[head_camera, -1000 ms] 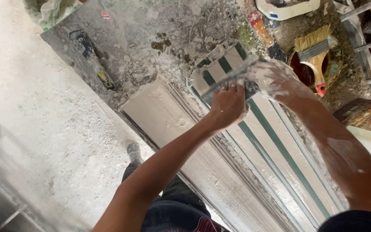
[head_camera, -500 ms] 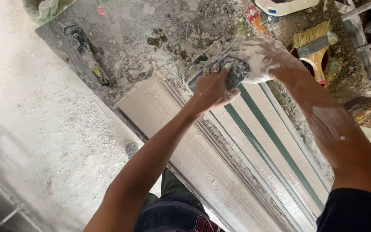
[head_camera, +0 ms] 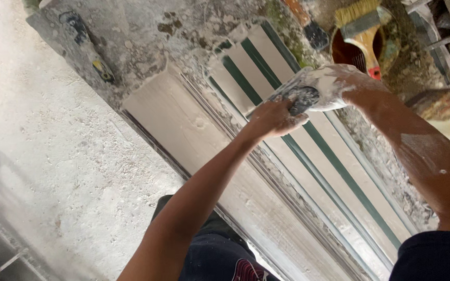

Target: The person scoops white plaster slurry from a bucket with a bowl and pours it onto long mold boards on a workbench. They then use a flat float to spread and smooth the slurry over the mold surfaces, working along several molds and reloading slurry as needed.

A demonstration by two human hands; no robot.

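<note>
Plaster-caked right hand (head_camera: 334, 86) and left hand (head_camera: 273, 117), fingers of both curled tight around a grey plaster-smeared flat tool (head_camera: 300, 99), have slid farther up the long white-and-green striped moulding (head_camera: 266, 78) lying diagonally on the dusty workbench (head_camera: 131, 36), advancing the smoothing pass.

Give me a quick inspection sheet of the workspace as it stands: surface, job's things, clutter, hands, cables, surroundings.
Surface: long pale slab on a dusty bench, plaster-crusted.
Job's things: green-striped mould beside the slab; grey pad held over it.
Clutter: brush on a brown bucket; scraper at the bench's far corner.
Hands: left hand grips the pad; right hand, plaster-coated, grips its other side.
Cables: nothing seen.
Surroundings: dusty floor, wooden frame at top right.
</note>
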